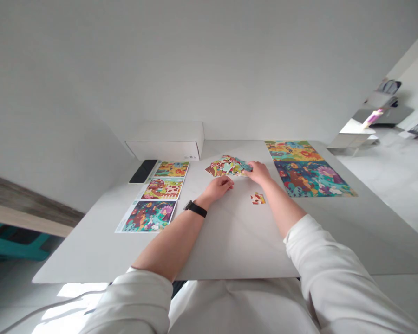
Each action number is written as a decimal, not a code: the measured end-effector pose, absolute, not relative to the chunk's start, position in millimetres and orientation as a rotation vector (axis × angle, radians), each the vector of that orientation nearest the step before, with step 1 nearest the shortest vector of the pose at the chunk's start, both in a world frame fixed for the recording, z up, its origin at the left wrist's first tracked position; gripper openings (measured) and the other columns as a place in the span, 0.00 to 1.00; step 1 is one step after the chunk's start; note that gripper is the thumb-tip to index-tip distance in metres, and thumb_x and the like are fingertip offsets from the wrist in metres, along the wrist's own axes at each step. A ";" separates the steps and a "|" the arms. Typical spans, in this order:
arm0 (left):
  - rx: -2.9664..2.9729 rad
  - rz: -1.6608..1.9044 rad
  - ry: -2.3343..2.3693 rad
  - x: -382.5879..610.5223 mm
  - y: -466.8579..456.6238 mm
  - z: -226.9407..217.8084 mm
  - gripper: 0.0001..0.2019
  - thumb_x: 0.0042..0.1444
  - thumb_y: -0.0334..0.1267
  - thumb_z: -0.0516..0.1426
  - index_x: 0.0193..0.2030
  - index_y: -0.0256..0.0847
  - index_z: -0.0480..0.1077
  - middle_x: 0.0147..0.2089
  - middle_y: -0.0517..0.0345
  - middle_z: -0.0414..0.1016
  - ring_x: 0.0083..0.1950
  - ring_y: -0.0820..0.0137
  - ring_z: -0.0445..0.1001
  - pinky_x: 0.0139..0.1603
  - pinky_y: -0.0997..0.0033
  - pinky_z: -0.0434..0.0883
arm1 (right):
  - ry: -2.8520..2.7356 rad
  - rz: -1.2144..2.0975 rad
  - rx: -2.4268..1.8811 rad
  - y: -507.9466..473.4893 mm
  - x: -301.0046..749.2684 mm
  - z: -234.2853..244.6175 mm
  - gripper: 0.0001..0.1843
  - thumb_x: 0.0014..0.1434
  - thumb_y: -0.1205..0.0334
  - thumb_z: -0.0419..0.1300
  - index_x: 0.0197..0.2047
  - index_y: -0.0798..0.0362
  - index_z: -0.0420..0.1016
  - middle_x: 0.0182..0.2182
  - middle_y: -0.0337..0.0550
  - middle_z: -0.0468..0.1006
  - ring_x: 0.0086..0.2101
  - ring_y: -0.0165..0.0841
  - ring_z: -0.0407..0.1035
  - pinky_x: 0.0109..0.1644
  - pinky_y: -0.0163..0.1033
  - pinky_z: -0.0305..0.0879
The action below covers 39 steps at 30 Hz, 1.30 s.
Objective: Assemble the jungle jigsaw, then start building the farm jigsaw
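Right hand (258,172): fingers curled onto the near-right edge of the loose puzzle-piece pile (227,166), apparently pinching a piece, though the grip is too small to confirm. Left hand (218,187): fingers pressed together, palm down, flat on the tabletop (230,236) just short of the pile; black watch (195,208) on the wrist. Small joined cluster of pieces (257,198) lies beside the right forearm. Two finished puzzles (304,169) lie to the right of the pile. Three reference cards (158,197) lie in a column on the left, a dark phone (143,171) beside them, a white box (167,141) at the far edge.
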State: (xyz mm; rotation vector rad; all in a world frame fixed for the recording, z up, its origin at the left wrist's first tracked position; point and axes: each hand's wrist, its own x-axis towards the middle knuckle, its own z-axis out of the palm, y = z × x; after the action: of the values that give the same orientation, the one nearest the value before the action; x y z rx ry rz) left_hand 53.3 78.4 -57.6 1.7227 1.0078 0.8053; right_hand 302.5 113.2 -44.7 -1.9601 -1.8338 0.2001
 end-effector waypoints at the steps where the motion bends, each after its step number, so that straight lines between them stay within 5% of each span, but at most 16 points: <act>1: 1.727 0.802 1.009 53.0 78.3 -57.3 0.16 0.62 0.53 0.62 0.38 0.41 0.78 0.35 0.55 0.83 0.31 0.70 0.74 0.33 0.72 0.68 | -1.833 0.174 -1.973 114.3 300.5 -46.1 0.19 0.61 0.52 0.73 0.54 0.48 0.83 0.52 0.53 0.84 0.52 0.46 0.77 0.58 0.46 0.71; 4: 1.753 0.786 1.010 52.5 78.5 -56.0 0.15 0.62 0.52 0.61 0.37 0.41 0.78 0.35 0.55 0.83 0.30 0.71 0.73 0.32 0.71 0.68 | -1.856 0.112 -1.963 111.7 302.2 -47.8 0.13 0.67 0.51 0.66 0.48 0.49 0.85 0.49 0.55 0.86 0.49 0.47 0.77 0.53 0.44 0.70; 10: 1.730 0.753 1.039 53.1 80.4 -53.8 0.16 0.62 0.52 0.63 0.36 0.40 0.78 0.35 0.55 0.83 0.29 0.72 0.71 0.32 0.72 0.68 | -1.596 0.032 -2.021 103.5 326.2 -42.6 0.20 0.76 0.55 0.51 0.44 0.53 0.84 0.38 0.59 0.86 0.46 0.48 0.78 0.47 0.43 0.66; 15: 1.623 0.828 0.996 53.6 78.6 -54.3 0.19 0.61 0.56 0.64 0.39 0.40 0.76 0.37 0.53 0.83 0.31 0.72 0.73 0.31 0.73 0.71 | -1.231 0.462 -1.629 95.5 326.3 -44.6 0.29 0.74 0.33 0.47 0.46 0.48 0.77 0.35 0.49 0.83 0.40 0.43 0.79 0.42 0.41 0.73; 20: 1.564 0.941 0.990 53.9 74.3 -51.3 0.22 0.63 0.60 0.64 0.44 0.40 0.76 0.40 0.52 0.82 0.33 0.73 0.75 0.29 0.76 0.70 | -1.256 0.882 -1.349 67.3 296.2 -50.7 0.35 0.62 0.20 0.56 0.41 0.47 0.73 0.29 0.43 0.80 0.31 0.38 0.78 0.35 0.40 0.74; 29: 1.488 0.999 0.879 59.6 71.8 -50.9 0.25 0.51 0.61 0.73 0.37 0.40 0.74 0.31 0.60 0.75 0.32 0.73 0.75 0.30 0.75 0.72 | -1.345 0.955 -1.262 44.1 267.8 -51.3 0.30 0.62 0.28 0.62 0.44 0.48 0.81 0.35 0.45 0.85 0.34 0.42 0.80 0.39 0.45 0.79; 33: 1.361 1.063 0.884 58.6 75.1 -50.6 0.26 0.50 0.62 0.73 0.37 0.40 0.74 0.35 0.57 0.79 0.33 0.73 0.75 0.30 0.75 0.71 | -1.482 0.854 -1.338 39.8 268.6 -50.2 0.28 0.63 0.32 0.62 0.43 0.49 0.84 0.35 0.45 0.86 0.37 0.43 0.80 0.42 0.45 0.76; 39: 1.250 1.088 0.951 54.3 80.0 -51.0 0.26 0.49 0.60 0.74 0.36 0.40 0.75 0.34 0.56 0.79 0.33 0.73 0.75 0.31 0.74 0.71 | -1.742 0.667 -1.512 33.7 269.2 -49.3 0.27 0.67 0.36 0.58 0.29 0.48 0.79 0.21 0.39 0.75 0.26 0.37 0.70 0.32 0.40 0.62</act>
State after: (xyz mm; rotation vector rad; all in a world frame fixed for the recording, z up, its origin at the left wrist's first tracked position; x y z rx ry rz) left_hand 54.3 80.0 -51.0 1.2498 0.9513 1.0879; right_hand 269.2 33.7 -49.3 -1.5115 -1.7419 0.6672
